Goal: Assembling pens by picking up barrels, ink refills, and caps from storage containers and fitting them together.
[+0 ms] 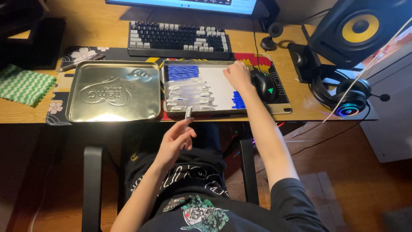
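My left hand [177,139] is raised over my lap below the desk edge and holds a grey marker pen [187,114] upright. My right hand [238,75] rests on the upper right of a shallow metal tray [165,107] that holds rows of blue and grey pens [187,87] at its left and a few blue ones [238,99] at its right, with bare white bottom between. An upturned metal tin lid [113,91] lies just left of the tray.
A black mouse [264,86] sits right of my right hand on a patterned desk mat [63,58]. Behind are a keyboard [178,39] and a monitor's lower edge [184,4]. A speaker [356,30], headphones [347,99] and a green knitted cloth [23,86] flank the desk.
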